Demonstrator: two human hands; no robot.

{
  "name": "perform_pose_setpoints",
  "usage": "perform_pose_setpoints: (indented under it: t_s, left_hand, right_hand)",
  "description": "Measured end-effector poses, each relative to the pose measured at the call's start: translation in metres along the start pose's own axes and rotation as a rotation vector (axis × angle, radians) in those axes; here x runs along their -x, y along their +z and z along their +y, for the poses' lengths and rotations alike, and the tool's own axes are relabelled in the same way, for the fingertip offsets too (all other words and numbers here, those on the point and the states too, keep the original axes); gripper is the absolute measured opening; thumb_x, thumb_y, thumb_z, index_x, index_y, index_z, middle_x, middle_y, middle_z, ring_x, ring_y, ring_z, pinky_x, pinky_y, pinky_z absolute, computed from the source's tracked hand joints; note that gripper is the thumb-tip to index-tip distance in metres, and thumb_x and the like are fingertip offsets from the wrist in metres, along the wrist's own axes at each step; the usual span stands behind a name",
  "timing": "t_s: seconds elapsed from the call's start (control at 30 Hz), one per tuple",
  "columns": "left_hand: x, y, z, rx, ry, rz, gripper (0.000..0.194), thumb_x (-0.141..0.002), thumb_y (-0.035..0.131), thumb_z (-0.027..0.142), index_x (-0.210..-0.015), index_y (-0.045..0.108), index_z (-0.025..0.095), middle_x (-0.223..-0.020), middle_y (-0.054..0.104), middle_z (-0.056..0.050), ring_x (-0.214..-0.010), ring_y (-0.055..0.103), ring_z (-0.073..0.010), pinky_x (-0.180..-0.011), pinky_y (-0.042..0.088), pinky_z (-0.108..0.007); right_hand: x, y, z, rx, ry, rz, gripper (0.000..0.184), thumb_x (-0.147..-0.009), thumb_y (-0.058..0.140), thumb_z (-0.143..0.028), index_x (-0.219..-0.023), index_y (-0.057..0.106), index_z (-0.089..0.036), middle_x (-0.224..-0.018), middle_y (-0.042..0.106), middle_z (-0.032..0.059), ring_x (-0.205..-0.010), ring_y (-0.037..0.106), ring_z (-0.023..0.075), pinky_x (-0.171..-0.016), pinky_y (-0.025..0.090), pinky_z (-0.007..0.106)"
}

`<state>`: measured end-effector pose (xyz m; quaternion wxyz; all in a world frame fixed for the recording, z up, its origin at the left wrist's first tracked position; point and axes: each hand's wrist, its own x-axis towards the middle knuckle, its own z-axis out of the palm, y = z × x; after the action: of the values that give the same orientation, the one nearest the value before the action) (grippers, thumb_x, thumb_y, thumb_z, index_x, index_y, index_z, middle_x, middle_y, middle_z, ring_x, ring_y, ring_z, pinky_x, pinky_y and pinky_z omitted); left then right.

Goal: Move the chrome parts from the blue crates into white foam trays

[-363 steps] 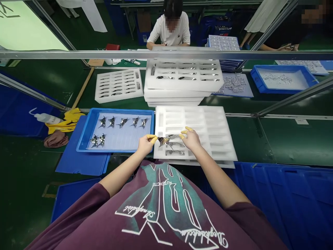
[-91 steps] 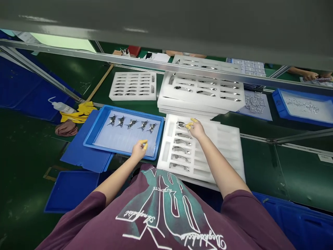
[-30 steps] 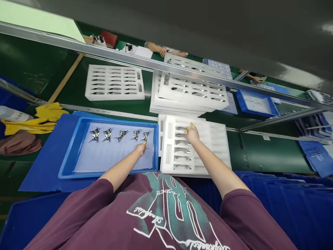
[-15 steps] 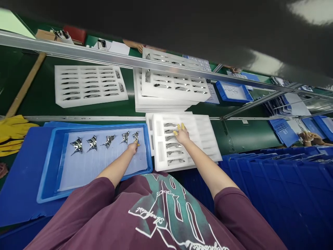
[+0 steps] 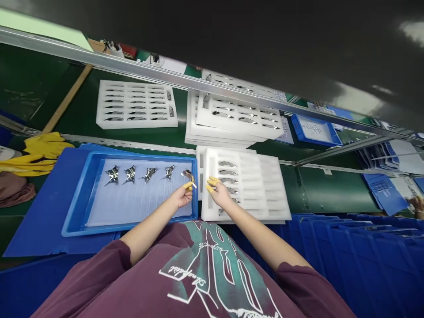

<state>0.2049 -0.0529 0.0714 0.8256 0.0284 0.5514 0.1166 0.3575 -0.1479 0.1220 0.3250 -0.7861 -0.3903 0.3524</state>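
Observation:
My left hand (image 5: 181, 196) pinches a small chrome part (image 5: 187, 176) between yellow-cotted fingertips, above the right end of a blue plastic tray (image 5: 129, 228). Several more spiky chrome parts (image 5: 149, 175) lie in a row on the tray's pale liner. My right hand (image 5: 218, 193), with yellow finger cots, is open and holds nothing. It hovers over the lower left of a white foam tray (image 5: 265, 185), close to a column of curved chrome handles (image 5: 228, 172) seated in its slots. The handles nearest the palm are partly hidden.
Beyond stand a stack of white foam trays (image 5: 238, 115) with chrome handles and a separate filled foam tray (image 5: 135, 105). A metal rail (image 5: 165, 73) crosses above them. Yellow gloves (image 5: 43, 152) lie at left, and blue crates (image 5: 357, 251) stand at lower right.
The rightmost chrome part has left its place in the row and is now raised in my left hand. My right hand has moved back toward the foam tray's near left corner.

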Motion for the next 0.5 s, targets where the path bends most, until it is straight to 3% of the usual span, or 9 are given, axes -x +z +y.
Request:
perform_pose_setpoints:
  t_s: [0.17, 0.3, 0.37, 0.43, 0.5]
  left_hand:
    - [0.038, 0.008, -0.015, -0.007, -0.036, -0.341, 0.014, -0.084, 0.067, 0.019, -0.079, 0.056, 0.013, -0.055, 0.043, 0.006, -0.037, 0.026, -0.0004, -0.038, 0.024, -0.012]
    - [0.036, 0.011, -0.016, -0.163, 0.065, -0.352, 0.018, -0.075, 0.075, 0.02, -0.077, 0.059, 0.012, -0.059, 0.052, 0.003, -0.041, 0.032, -0.0018, -0.041, 0.023, -0.014]
    - [0.022, 0.002, -0.009, -0.252, 0.13, -0.197, 0.02, -0.068, 0.08, 0.018, -0.076, 0.063, 0.011, -0.062, 0.058, -0.001, -0.043, 0.036, -0.0041, -0.042, 0.024, -0.017]
    - [0.004, -0.014, 0.004, -0.252, 0.199, 0.088, 0.02, -0.064, 0.081, 0.014, -0.075, 0.064, 0.011, -0.062, 0.059, -0.002, -0.044, 0.038, -0.0061, -0.043, 0.024, -0.018]
    - [-0.015, -0.034, 0.021, -0.199, 0.24, 0.314, 0.015, -0.071, 0.075, 0.016, -0.074, 0.06, 0.013, -0.059, 0.055, 0.0, -0.043, 0.036, -0.0061, -0.043, 0.023, -0.019]
  right_hand:
    - [0.01, 0.028, -0.005, -0.435, 0.128, -0.072, 0.027, -0.06, 0.072, -0.045, -0.074, 0.071, -0.021, -0.092, 0.074, 0.0073, -0.089, 0.067, 0.0234, -0.093, 0.051, 0.041]
    - [0.016, 0.027, -0.007, -0.555, 0.151, 0.059, 0.031, -0.053, 0.074, -0.049, -0.066, 0.069, -0.022, -0.079, 0.073, 0.004, -0.082, 0.064, 0.022, -0.085, 0.051, 0.04]
    - [0.021, 0.025, -0.007, -0.56, 0.173, 0.104, 0.031, -0.054, 0.074, -0.05, -0.064, 0.068, -0.021, -0.076, 0.072, 0.0037, -0.08, 0.063, 0.0214, -0.081, 0.05, 0.038]
    - [0.027, 0.023, -0.006, -0.558, 0.207, 0.15, 0.033, -0.055, 0.074, -0.051, -0.064, 0.068, -0.021, -0.074, 0.07, 0.0037, -0.079, 0.062, 0.0206, -0.077, 0.049, 0.037]
    - [0.031, 0.021, -0.005, -0.567, 0.239, 0.197, 0.034, -0.054, 0.074, -0.051, -0.066, 0.069, -0.02, -0.074, 0.069, 0.0037, -0.077, 0.06, 0.0195, -0.075, 0.048, 0.035]
